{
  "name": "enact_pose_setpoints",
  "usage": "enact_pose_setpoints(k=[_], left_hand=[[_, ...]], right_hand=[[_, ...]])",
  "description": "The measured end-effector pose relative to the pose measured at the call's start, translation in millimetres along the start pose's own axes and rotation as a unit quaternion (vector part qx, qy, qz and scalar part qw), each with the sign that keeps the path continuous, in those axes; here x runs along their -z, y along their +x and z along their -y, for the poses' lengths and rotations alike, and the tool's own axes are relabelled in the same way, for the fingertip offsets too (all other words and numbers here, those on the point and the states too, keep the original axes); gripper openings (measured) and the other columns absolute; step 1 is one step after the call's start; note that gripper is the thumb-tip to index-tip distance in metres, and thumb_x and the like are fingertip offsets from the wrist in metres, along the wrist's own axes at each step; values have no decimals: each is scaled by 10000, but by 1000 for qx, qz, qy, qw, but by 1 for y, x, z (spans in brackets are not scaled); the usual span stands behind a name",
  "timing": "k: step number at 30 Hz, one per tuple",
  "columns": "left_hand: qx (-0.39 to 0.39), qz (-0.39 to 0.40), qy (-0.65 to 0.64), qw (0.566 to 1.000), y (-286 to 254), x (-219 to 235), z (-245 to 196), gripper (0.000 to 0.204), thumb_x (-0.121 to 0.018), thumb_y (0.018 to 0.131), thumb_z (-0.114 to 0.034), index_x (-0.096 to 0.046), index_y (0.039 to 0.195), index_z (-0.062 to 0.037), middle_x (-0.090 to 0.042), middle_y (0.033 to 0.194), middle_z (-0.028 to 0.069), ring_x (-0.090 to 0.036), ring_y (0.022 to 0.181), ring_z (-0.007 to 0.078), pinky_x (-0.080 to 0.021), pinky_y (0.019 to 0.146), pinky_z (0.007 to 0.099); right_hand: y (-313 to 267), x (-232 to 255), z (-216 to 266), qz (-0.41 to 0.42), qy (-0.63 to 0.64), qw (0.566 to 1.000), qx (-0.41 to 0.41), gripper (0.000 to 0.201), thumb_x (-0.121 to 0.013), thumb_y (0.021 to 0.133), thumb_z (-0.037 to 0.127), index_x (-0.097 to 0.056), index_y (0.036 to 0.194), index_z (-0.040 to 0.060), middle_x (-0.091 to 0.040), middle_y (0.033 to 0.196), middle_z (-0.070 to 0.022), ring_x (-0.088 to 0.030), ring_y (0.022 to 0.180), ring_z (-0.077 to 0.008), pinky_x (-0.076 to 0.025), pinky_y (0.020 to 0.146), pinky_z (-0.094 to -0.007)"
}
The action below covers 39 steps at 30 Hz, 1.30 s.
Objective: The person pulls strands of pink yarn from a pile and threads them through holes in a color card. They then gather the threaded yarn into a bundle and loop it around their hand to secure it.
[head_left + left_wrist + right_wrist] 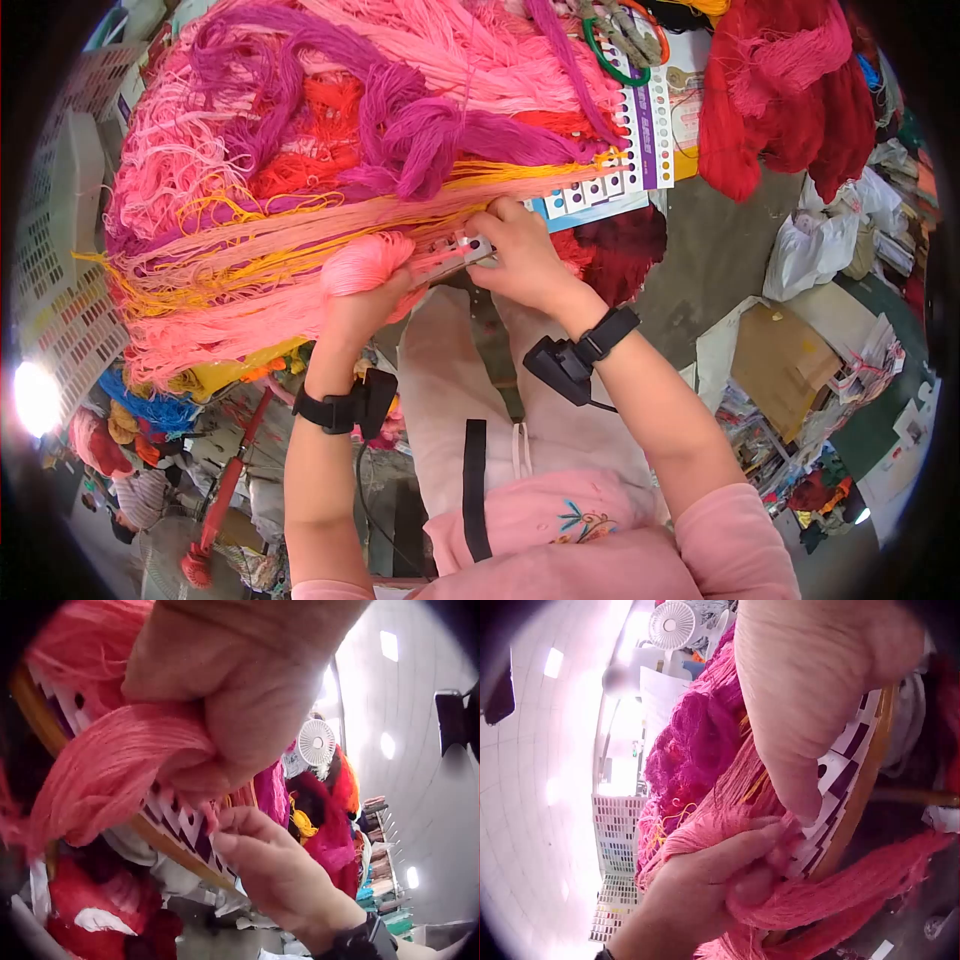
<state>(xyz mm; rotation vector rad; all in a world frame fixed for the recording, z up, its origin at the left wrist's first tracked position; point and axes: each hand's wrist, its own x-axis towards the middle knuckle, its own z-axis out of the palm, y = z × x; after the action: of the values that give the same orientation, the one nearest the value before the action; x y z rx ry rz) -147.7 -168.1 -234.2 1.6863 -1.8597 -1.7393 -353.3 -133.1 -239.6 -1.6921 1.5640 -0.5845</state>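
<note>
My left hand (362, 305) grips a bundle of coral-pink thread (365, 265), a thick loop of it folded over the fingers. In the left wrist view the bundle (112, 772) droops past the thumb side. My right hand (525, 255) is at a white card with a row of punched holes (476, 246), at the table's near edge. Its thumb and forefinger pinch a short pink strand (212, 817) close over the card, as the left wrist view shows. Long pink and yellow strands (300, 235) lie just beyond both hands.
Purple thread (410, 120) and more pink skeins heap over the table. Purple-and-white punched cards (655, 130) lie at its right end. Dark red skeins (775, 100) hang at the right. A white plastic basket (75, 240) stands left, and a cardboard box (785, 365) sits lower right.
</note>
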Motion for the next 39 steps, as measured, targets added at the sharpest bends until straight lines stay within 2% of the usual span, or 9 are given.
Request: enact_pose_setpoints(k=[2,4,7,16,18,22,27,32,39], left_hand=[[-27,-2,156,987,-4,12,-6,98,-498,762,-119,-558,814,-63,-507,634,-11,-415,459,65,-309,394,217],[145,-175,-256,940,-30,28,-31,158,-484,785,-172,-559,826,-40,-543,663,5,-413,433,52,-283,364,200],[97,-43,-627,772,-91,54,-43,252,-465,808,-230,-551,872,-3,-572,708,29,-413,418,56,-266,344,190],[-29,-3,-700,714,-161,15,-88,523,-359,844,-367,-326,1194,19,-270,1284,110,-401,1062,197,-329,889,340],[-58,-4,-678,733,-175,16,-91,529,-355,844,-369,-316,1200,20,-247,1297,97,-394,1076,207,-336,883,339],[-107,-6,-688,718,-206,31,-93,552,-350,843,-379,-285,1214,25,-307,1255,117,-411,1065,213,-346,872,335],[-74,-53,-617,782,-239,33,-95,401,-450,818,-134,-350,1172,24,-428,1146,135,-439,1036,201,-379,838,326],[-92,-16,-749,657,-267,47,-95,254,-451,806,-70,-448,1039,31,-505,1023,150,-523,908,219,-426,772,333],[-138,-7,-705,696,-291,55,-88,228,-471,791,-41,-460,1009,24,-539,948,145,-540,871,231,-446,731,342]], right_hand=[[-2,-3,-1,0,-17,1000,-2,321,-616,523,149,-533,822,64,-447,796,-110,-465,767,-282,-371,639,-358],[-2,-2,1,1,-25,1000,-2,329,-615,522,147,-530,830,67,-448,799,-109,-463,781,-282,-371,649,-359],[-5,-2,1,2,-6,1000,-3,325,-604,534,134,-531,845,76,-449,820,-104,-458,800,-285,-368,660,-361],[-42,33,154,122,368,915,-112,98,-579,702,67,-555,766,-3,-483,780,-44,-495,605,-107,-390,527,-212],[-48,34,195,183,510,820,-186,79,-546,749,53,-568,739,-22,-510,707,5,-475,585,-49,-363,479,-188],[-62,32,224,169,527,811,-192,68,-552,739,54,-584,741,-6,-487,538,13,-436,472,-36,-332,417,-181],[-86,29,254,177,488,840,-157,77,-525,737,36,-588,729,-6,-499,545,1,-433,458,-45,-315,405,-173],[-100,37,286,152,536,814,-163,79,-520,728,17,-593,731,-14,-508,570,-20,-452,463,-55,-337,402,-175],[-113,34,315,150,445,880,-68,67,-542,714,16,-602,729,-8,-503,553,-15,-449,459,-53,-365,443,-178]])
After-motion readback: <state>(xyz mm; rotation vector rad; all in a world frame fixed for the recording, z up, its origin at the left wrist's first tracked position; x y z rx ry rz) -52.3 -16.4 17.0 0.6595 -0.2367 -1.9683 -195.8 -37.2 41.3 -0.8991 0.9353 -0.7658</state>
